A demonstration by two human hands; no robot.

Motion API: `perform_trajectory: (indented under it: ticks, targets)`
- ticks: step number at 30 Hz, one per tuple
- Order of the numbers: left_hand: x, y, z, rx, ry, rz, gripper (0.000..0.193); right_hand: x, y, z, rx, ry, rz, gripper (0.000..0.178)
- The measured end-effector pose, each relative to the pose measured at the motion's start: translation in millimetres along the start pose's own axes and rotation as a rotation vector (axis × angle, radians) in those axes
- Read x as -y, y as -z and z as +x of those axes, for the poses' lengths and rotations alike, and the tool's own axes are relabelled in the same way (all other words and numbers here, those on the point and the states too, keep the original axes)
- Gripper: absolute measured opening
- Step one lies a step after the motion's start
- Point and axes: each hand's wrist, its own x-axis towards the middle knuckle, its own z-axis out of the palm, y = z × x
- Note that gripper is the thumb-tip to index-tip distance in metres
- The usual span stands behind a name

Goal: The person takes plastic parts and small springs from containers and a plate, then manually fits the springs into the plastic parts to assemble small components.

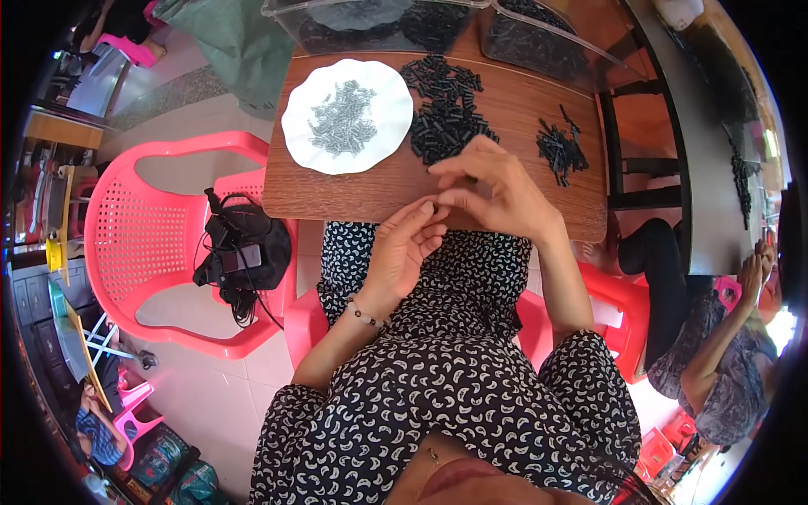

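My left hand (404,248) is closed, its thumb and fingertips pinched together near the table's front edge. A bit of something small and dark shows at those fingertips, mostly hidden. Beside it, my right hand (505,189) has its thumb tip close to the left fingertips. The right index finger reaches out apart from the thumb, with nothing visible between them. Just beyond my hands lies a heap of short black tube-like pieces (442,114). Left of the heap, a white scalloped plate (299,139) bears many tiny silvery pieces (343,118).
A smaller pile of black pieces (561,154) lies right on the brown wooden table (337,189). Clear plastic bins (379,34) of black parts stand behind. A pink chair (139,223) with a black bag (252,244) stands left. Another person (715,370) sits at right.
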Motion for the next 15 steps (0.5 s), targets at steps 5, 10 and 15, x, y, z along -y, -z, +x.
perform_trajectory:
  ticks: [5, 10, 15]
  targets:
    - [-5.7, -4.9, -5.2, -0.035, -0.070, 0.109, 0.025, -28.1, -15.2, 55.2, -0.095, 0.098, -0.154, 0.014]
    - [-7.2, -0.9, -6.4, -0.019, -0.120, 0.122, 0.020, -53.3, -41.1, 108.4, -0.054, 0.214, -0.369, 0.013]
    - [-13.1, 4.3, -8.3, -0.016, -0.140, 0.109, 0.024, -64.3, -58.5, 128.2, -0.011, 0.208, -0.498, 0.011]
